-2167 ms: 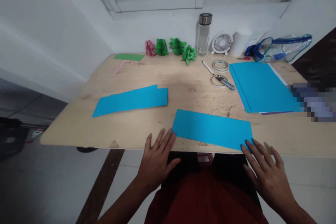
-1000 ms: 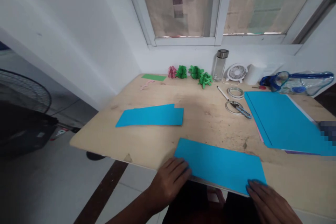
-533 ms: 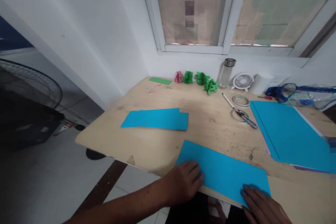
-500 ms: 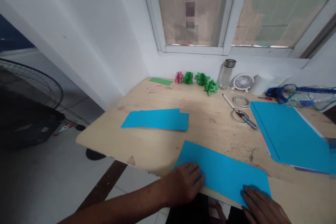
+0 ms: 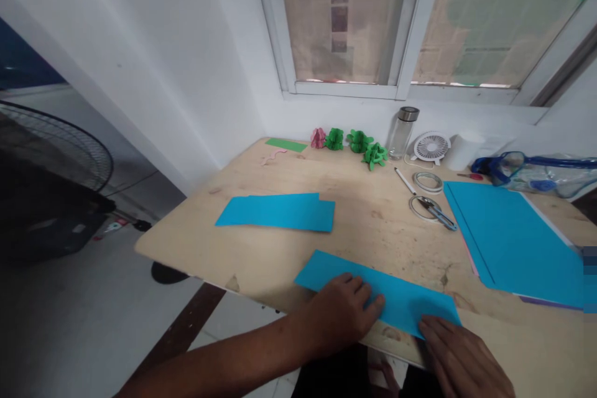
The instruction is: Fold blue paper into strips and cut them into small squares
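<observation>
Paper (image 5: pixel 401 295) lies by the near edge of the table (image 5: pixel 186 233) under my bent left hand (image 5: pixel 342 314) and flatter right hand (image 5: pixel 459 351), maybe so it won't slide, but I can't tell if I pinch it.

long blue paper strip (image 5: pixel 403 300) lies flat nr tbl (image 5: pixel 261 258) front edge.

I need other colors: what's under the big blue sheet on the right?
Under the blue sheet, a white edge, a pink edge and a purple edge peek out; the rest is covered.
</observation>
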`<state>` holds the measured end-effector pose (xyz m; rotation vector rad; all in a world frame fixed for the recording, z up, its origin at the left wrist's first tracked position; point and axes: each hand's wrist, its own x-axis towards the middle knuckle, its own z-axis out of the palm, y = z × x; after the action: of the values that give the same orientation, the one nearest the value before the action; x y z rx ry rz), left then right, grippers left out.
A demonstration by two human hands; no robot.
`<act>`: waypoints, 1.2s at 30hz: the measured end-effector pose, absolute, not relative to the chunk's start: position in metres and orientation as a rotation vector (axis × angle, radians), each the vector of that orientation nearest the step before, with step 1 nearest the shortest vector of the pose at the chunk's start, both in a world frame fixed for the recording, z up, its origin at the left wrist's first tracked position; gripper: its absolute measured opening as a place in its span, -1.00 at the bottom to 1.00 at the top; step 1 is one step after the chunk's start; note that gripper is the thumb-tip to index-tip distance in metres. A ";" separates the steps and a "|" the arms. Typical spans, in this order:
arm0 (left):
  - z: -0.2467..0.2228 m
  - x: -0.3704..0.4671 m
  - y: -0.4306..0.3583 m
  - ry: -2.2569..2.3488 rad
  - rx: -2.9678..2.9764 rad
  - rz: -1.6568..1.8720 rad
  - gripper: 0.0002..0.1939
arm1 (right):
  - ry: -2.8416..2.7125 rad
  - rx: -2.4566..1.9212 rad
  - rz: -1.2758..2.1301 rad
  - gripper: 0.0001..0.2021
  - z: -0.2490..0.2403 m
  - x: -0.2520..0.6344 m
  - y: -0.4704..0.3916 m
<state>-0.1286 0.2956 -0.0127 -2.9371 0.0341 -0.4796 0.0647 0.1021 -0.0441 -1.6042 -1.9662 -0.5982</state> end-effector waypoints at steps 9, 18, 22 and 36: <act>0.060 -0.204 0.401 -0.326 -2.533 -0.883 -0.68 | -1.775 -1.790 -0.549 -0.36 -0.021 0.053 0.095; -0.021 -0.252 0.499 -0.402 -2.592 -0.676 -0.71 | -1.584 -2.140 -0.670 -0.57 -0.043 0.126 0.080; -0.046 -0.264 0.513 -0.411 -2.651 -0.629 -0.67 | -1.419 -2.460 -0.608 -0.57 -0.046 0.180 0.081; -0.018 -0.200 0.432 -0.194 -2.805 -0.746 -0.67 | -1.263 -2.974 -0.192 -0.68 -0.007 0.198 0.140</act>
<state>-0.2000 0.4322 -0.0175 -2.8053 -0.1941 -0.7460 0.1977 0.1395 -0.0075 -2.9744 -1.2635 -0.1920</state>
